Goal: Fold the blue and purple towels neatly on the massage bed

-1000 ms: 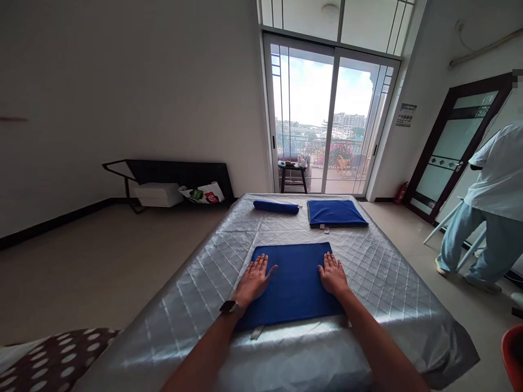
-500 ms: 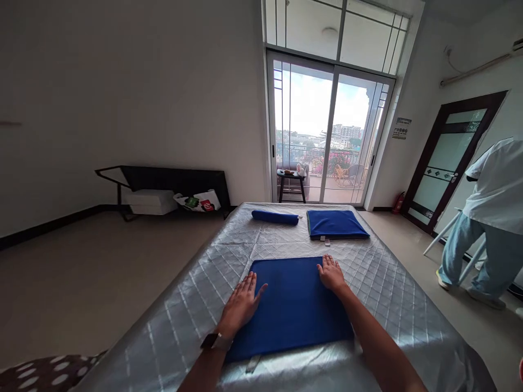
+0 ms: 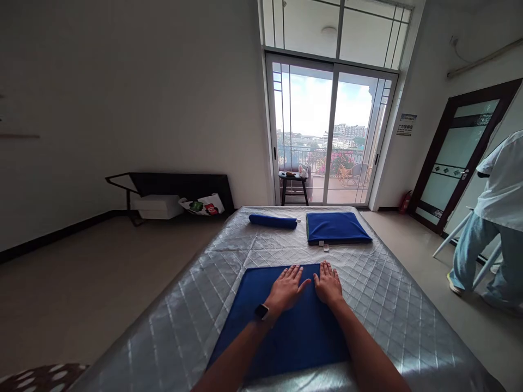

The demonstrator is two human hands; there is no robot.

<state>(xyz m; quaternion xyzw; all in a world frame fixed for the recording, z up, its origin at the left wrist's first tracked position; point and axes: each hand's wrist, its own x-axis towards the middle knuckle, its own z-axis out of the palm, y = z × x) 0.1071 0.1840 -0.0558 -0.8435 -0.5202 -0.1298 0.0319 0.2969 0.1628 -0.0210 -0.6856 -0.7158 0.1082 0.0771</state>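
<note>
A folded blue cloth point(image 3: 294, 343) lies flat on the silver quilted cover point(image 3: 175, 321) in front of me. My left hand point(image 3: 286, 288), with a dark watch point(image 3: 262, 311) on its wrist, rests palm down near the cloth's far edge, fingers stretched out. Beside it, my right hand point(image 3: 328, 283) lies flat at the far right corner, its thumb pointing toward the left one. Neither hand grips anything. Farther off are a rolled blue cloth point(image 3: 273, 221) and another folded blue cloth point(image 3: 338, 227) with small white tags at its near edge.
At the left wall stands a black bench frame point(image 3: 183, 185) with a white box point(image 3: 158, 206) and a printed bag point(image 3: 202, 204). A person point(image 3: 500, 196) in a white top is at the right, beside a white-legged stand point(image 3: 453, 233). A brown spotted fabric point(image 3: 44, 377) shows lower left.
My left hand has moved right across the cloth, from its left edge to near my right hand. My right hand stays at the far right corner. The view has shifted slightly.
</note>
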